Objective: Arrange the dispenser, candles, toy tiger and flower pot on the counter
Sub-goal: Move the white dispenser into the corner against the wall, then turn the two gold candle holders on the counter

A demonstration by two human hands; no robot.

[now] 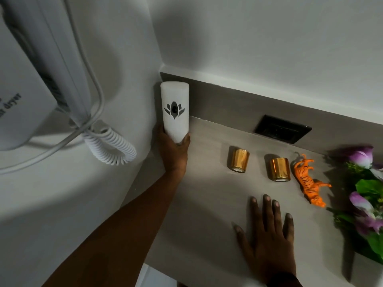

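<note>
Dispenser (175, 111), white and tall with a dark leaf-like mark on its front, is standing out just left of the frame's centre, close against the corner where the two white walls are meeting. We are gripping its lower end with our left hand (173, 151), fingers wrapped around the base, and it is leaning a little with its top toward the upper edge of the frame. Whether its bottom is touching the counter (199, 224) we cannot tell, since our hand is covering it.

Our right hand (267, 230) is lying flat and open on the grey counter in the lower centre of the frame, fingers spread, grasping nothing.

Right of the dispenser, two gold candles are sitting on the counter, apart from each other: the left candle (238, 160) near the middle of the frame and the right candle (279, 169) a little farther right. Just beside the right candle, the orange toy tiger (308, 183) is lying on the counter, its tail pointing toward the upper part of the frame. At the right edge, the purple flowers and green leaves of the flower pot (364, 195) are reaching into view; the pot itself is cut off.

Behind the candles, a black socket plate (283, 129) is sitting in the grey backsplash. In the upper left of the frame, a white wall-mounted hair dryer (22, 96) is hanging with its coiled cord (109, 146) dangling beneath it.
</note>
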